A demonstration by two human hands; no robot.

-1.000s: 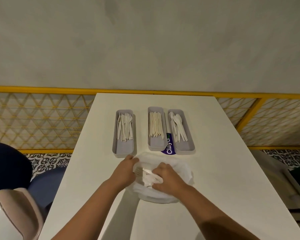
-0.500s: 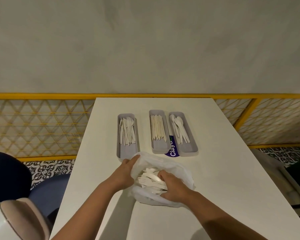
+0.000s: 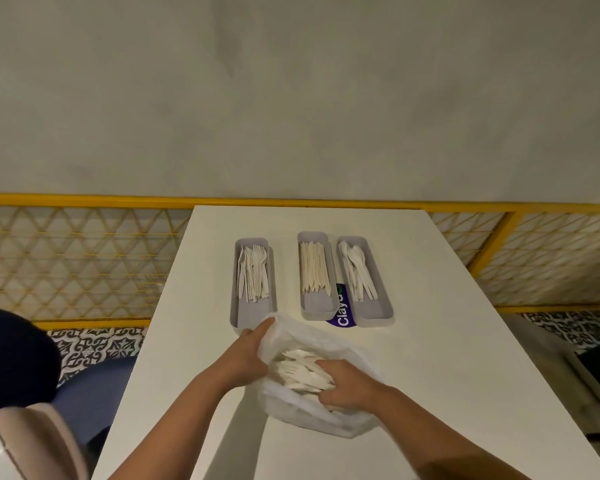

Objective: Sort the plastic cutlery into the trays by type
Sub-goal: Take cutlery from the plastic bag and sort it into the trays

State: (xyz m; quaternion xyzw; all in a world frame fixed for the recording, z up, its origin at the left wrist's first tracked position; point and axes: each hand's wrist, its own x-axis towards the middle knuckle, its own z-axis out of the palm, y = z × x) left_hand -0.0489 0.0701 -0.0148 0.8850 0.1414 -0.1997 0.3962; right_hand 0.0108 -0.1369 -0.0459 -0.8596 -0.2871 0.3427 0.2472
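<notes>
Our right hand [image 3: 349, 388] is inside the bag [image 3: 312, 336], fingers curled down onto the loose cutlery [image 3: 297, 370]. The heap lies just left of our palm, its pieces mostly pointing across us. Our left hand [image 3: 248, 351] pinches the bag's left rim, holding the mouth wide. Beyond the bag the fork tray [image 3: 236, 313], knife tray [image 3: 317, 308] and spoon tray [image 3: 378, 311] run lengthwise away from us. We judge the right hand nearer the last two; its wrist bends inward.
</notes>
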